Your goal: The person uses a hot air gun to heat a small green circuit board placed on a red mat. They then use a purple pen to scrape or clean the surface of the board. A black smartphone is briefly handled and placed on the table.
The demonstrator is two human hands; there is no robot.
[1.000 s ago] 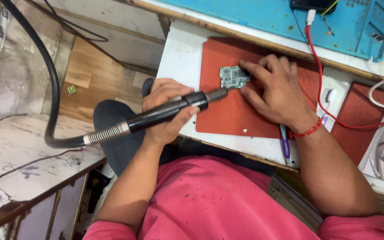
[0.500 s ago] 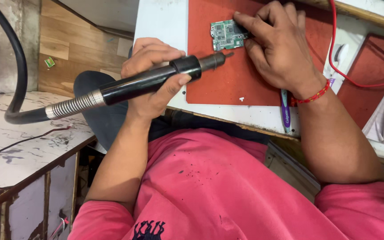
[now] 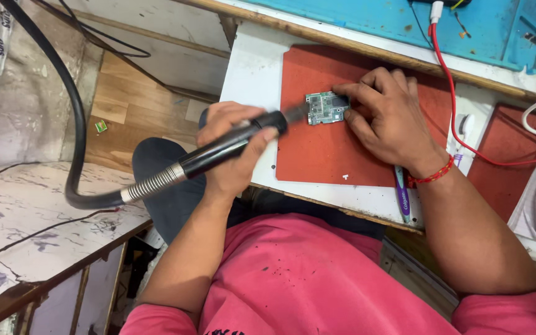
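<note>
Nearest is the person's pink shirt [image 3: 305,279], with both forearms reaching away over the white bench [image 3: 249,74]. The left hand [image 3: 234,146] is wrapped tight around the black handle of a hot-air wand [image 3: 231,146], whose ribbed metal collar and thick black hose [image 3: 72,111] trail off to the left over a marbled side table [image 3: 26,217]. The wand's nozzle points right and ends just beside the left edge of a small green circuit board [image 3: 326,107].

The board lies flat on a red mat [image 3: 336,149], to the right of and slightly beyond the left hand. The right hand [image 3: 389,118] presses down on it from the right, fingertips [image 3: 342,93] on its far and right edges; a red thread band sits at the wrist. A purple toothbrush [image 3: 402,195] lies near that wrist at the mat's near right corner. Farther off, a red wire [image 3: 451,93] runs toward a blue mat [image 3: 404,25] at the back.
</note>
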